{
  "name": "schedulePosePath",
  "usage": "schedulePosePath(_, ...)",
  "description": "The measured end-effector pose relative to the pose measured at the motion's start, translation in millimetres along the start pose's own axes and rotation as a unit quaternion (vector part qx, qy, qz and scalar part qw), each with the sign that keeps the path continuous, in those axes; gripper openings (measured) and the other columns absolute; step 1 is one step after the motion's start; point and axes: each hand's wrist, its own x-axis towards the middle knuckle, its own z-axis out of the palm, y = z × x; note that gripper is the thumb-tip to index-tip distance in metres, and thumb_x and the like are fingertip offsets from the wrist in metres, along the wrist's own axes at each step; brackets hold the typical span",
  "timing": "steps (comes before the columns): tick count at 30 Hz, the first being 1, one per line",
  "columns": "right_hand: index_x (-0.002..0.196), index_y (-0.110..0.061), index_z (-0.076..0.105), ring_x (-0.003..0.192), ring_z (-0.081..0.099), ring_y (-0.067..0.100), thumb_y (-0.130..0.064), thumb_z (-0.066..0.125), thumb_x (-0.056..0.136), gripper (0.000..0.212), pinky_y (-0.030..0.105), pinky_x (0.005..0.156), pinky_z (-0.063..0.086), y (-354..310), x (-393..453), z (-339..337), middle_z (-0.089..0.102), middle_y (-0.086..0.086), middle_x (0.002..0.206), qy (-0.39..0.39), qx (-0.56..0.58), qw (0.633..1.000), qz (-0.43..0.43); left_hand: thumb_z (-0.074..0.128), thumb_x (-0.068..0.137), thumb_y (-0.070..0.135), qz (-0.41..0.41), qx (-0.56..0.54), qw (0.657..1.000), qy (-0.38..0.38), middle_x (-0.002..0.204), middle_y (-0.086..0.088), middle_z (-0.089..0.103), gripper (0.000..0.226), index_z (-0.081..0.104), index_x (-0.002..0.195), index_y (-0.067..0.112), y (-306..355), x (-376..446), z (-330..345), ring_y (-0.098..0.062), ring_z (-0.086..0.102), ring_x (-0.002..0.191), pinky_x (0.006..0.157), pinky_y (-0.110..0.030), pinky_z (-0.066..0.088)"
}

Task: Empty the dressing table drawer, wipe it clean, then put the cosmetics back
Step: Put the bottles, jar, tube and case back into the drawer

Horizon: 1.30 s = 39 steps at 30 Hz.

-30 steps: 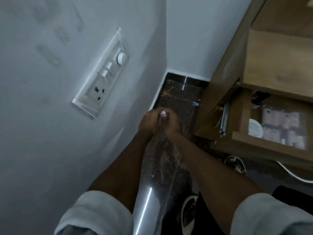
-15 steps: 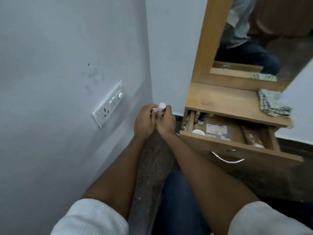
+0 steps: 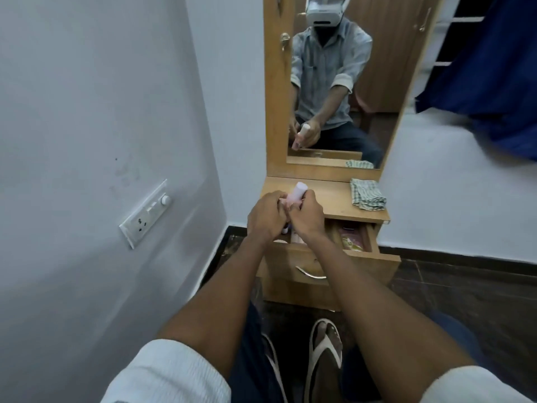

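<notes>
The drawer (image 3: pixel 334 257) of the dressing table (image 3: pixel 337 199) stands pulled out in front of me, its metal handle (image 3: pixel 310 274) facing me on the front panel. Inside it, on the right, I can see a reddish packet (image 3: pixel 353 238) lying flat; the left part is hidden behind my hands, so I cannot tell what else lies there.

Just above the drawer's left end I hold a pale pink tube (image 3: pixel 296 194), tilted, its rounded end sticking up past my knuckles. My right hand (image 3: pixel 306 218) has its fingers curled round the tube's body. My left hand (image 3: pixel 266 218) is pressed against the right, fingers curled in at the tube's lower part, where something small and dark shows below; what it is I cannot make out.

On the tabletop, to the right and well apart from my hands, a folded checked cloth (image 3: pixel 367 194) lies near the back edge. Above it the tall mirror (image 3: pixel 340 82) shows me seated, both arms stretched forward with the tube between my hands.

On the wall to my left is a white switch panel (image 3: pixel 146 215). Below, my foot in a white-strapped sandal (image 3: pixel 325 350) rests on the dark floor (image 3: pixel 465 292).
</notes>
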Motion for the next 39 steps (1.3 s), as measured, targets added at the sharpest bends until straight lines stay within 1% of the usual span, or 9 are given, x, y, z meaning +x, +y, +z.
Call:
schedulePosePath(7, 0.112, -0.01, 0.049, 0.106, 0.062, 0.034, -0.012, 0.047, 0.1, 0.012, 0.039, 0.08, 0.046, 70.9, 13.3, -49.1, 0.065, 0.015, 0.119, -0.053, -0.075, 0.995, 0.04, 0.052, 0.097, 0.02, -0.056, -0.001, 0.984, -0.168, 0.113, 0.0, 0.078, 0.028, 0.074, 0.113, 0.027, 14.0, -11.8, 55.2, -0.024, 0.068, 0.111, 0.092, -0.033, 0.05)
schedulePosePath(14, 0.124, -0.009, 0.051, 0.117, 0.062, 0.028, -0.019, 0.049, 0.106, 0.021, 0.038, 0.086, 0.048, 93.7, 10.3, -55.5, 0.064, 0.011, 0.129, -0.094, -0.064, 0.991, 0.064, 0.062, 0.097, 0.033, -0.114, 0.042, 0.982, -0.142, 0.105, 0.006, 0.078, 0.018, 0.079, 0.103, 0.031, 7.8, -29.4, 72.8, -0.02, 0.069, 0.101, 0.086, -0.032, 0.052)
schedulePosePath(18, 0.121, -0.014, 0.054, 0.108, 0.064, 0.023, -0.022, 0.05, 0.105, 0.018, 0.035, 0.079, 0.051, 101.7, 14.4, -59.4, 0.064, 0.006, 0.123, -0.11, -0.067, 0.989, 0.077, 0.065, 0.092, 0.038, -0.139, 0.06, 0.968, -0.2, 0.108, 0.008, 0.079, 0.02, 0.081, 0.092, 0.026, -1.9, -20.9, 73.5, -0.021, 0.071, 0.098, 0.092, -0.039, 0.058)
schedulePosePath(20, 0.115, -0.018, 0.055, 0.102, 0.068, 0.023, -0.024, 0.051, 0.105, 0.013, 0.045, 0.078, 0.061, 108.9, 19.7, -61.9, 0.065, 0.002, 0.115, -0.115, -0.053, 0.989, 0.08, 0.066, 0.089, 0.041, -0.136, 0.062, 0.958, -0.243, 0.1, 0.009, 0.081, 0.023, 0.081, 0.087, 0.023, -6.6, -15.9, 78.1, -0.018, 0.072, 0.094, 0.091, -0.04, 0.059)
schedulePosePath(23, 0.108, -0.017, 0.057, 0.097, 0.071, 0.026, -0.02, 0.053, 0.101, 0.008, 0.053, 0.076, 0.064, 120.4, 24.4, -66.3, 0.065, 0.004, 0.104, -0.128, -0.053, 0.987, 0.079, 0.07, 0.091, 0.038, -0.128, 0.04, 0.935, -0.327, 0.081, 0.007, 0.08, 0.024, 0.084, 0.088, 0.019, -9.2, -9.7, 82.9, -0.014, 0.075, 0.085, 0.087, -0.034, 0.058)
schedulePosePath(29, 0.107, -0.008, 0.061, 0.096, 0.07, 0.031, -0.011, 0.06, 0.099, 0.009, 0.055, 0.083, 0.06, 139.3, 21.6, -67.6, 0.067, 0.011, 0.099, -0.151, -0.088, 0.983, 0.053, 0.072, 0.097, 0.021, -0.16, -0.025, 0.874, -0.459, 0.081, -0.001, 0.079, 0.017, 0.081, 0.108, 0.011, 1.0, -6.8, 78.1, -0.005, 0.068, 0.057, 0.052, -0.018, 0.051)
schedulePosePath(33, 0.108, -0.008, 0.061, 0.098, 0.07, 0.039, -0.009, 0.059, 0.1, 0.008, 0.061, 0.081, 0.059, 146.9, 17.0, -60.5, 0.068, 0.024, 0.105, -0.157, -0.042, 0.984, 0.07, 0.073, 0.099, 0.022, -0.205, -0.051, 0.822, -0.529, 0.09, -0.008, 0.082, 0.024, 0.08, 0.114, 0.005, 8.6, -0.8, 72.7, -0.009, 0.076, 0.068, 0.053, -0.016, 0.056)
schedulePosePath(36, 0.117, -0.008, 0.062, 0.108, 0.068, 0.035, -0.007, 0.058, 0.102, 0.016, 0.055, 0.09, 0.058, 147.9, 11.4, -58.5, 0.068, 0.021, 0.113, -0.16, -0.015, 0.984, 0.08, 0.072, 0.1, 0.023, -0.225, -0.063, 0.779, -0.582, 0.097, -0.012, 0.082, 0.029, 0.076, 0.121, 0.003, 14.8, 4.7, 67.0, -0.015, 0.08, 0.077, 0.059, -0.017, 0.06)
schedulePosePath(39, 0.117, -0.014, 0.062, 0.103, 0.07, 0.031, -0.006, 0.057, 0.103, 0.017, 0.052, 0.084, 0.061, 153.8, 2.4, -59.3, 0.069, 0.014, 0.11, -0.158, 0.02, 0.984, 0.075, 0.061, 0.107, 0.028, -0.223, -0.072, 0.756, -0.612, 0.099, -0.015, 0.081, 0.033, 0.072, 0.126, 0.004, 15.6, 11.5, 63.1, -0.019, 0.08, 0.078, 0.059, -0.019, 0.06)
